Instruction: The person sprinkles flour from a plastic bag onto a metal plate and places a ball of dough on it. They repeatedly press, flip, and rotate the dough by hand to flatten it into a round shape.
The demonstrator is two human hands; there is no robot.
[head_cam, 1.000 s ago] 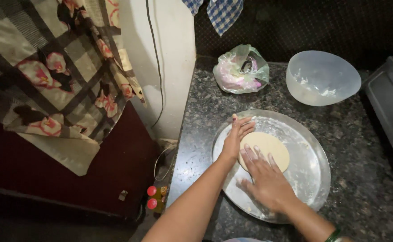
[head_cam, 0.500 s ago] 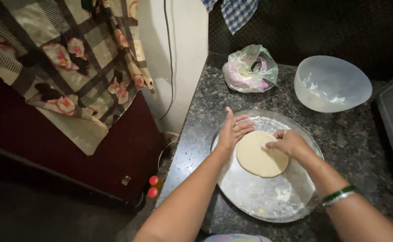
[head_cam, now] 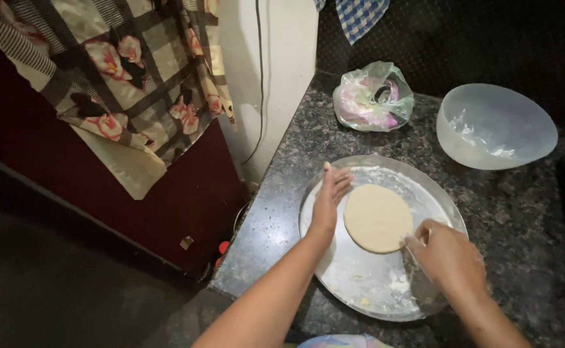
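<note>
Speckled dark granite forms the table (head_cam: 489, 212), set against a pale wall in a dim kitchen corner. At its middle lies a flattened disc of dough (head_cam: 377, 218), round and pale, resting on a wide steel plate (head_cam: 360, 283) dusted with flour. The left hand (head_cam: 329, 196) stands on edge just beside the disc's left rim, fingers straight and together, its grip flat and holding nothing. The right hand (head_cam: 449, 258) sits at the disc's lower right edge, fingers curled in a loose pinch that seems to have the rim of the dough, though the fingertips are too shadowed to be sure.

Beyond the plate stand a translucent plastic bowl (head_cam: 495, 125) and a knotted plastic bag (head_cam: 374, 96); a checked floral cloth (head_cam: 121, 77) hangs to the left, and a blue checked cloth (head_cam: 358, 14) above.

Thin dough may tear or fold if lifted by one edge, and the plate sits near the table's front edge, so a hard push could slide it off. What the bag holds is unclear, and a dark object at the far right is cut off.
</note>
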